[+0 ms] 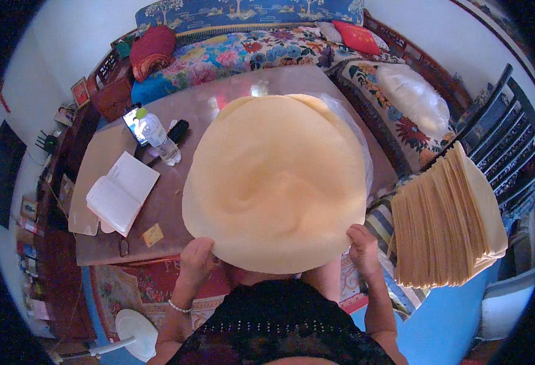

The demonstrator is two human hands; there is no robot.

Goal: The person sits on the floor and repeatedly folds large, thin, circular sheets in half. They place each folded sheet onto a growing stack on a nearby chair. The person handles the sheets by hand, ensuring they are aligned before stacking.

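Observation:
A large, thin, pale-tan round flatbread (273, 176) spreads over the near middle of the table, its surface wavy and its near edge reaching out over my lap. My left hand (197, 255) pinches that sheet at its near left edge. At the near right edge, my right hand (363, 246) grips it between thumb and fingers. More layers show beneath its far rim, and clear plastic (365, 143) peeks out along the right side. To my right, a thick stack of folded flatbreads (438, 225) rests on a striped cloth over a seat.
On the table's left lie an open notebook (121, 191), a water bottle (158, 140), a lit phone (135, 125) and a small yellow card (153, 235). A dark slatted chair back (510, 134) rises at right. Behind the table stands a flower-covered sofa (255, 52). A white round stand (137, 334) is at lower left.

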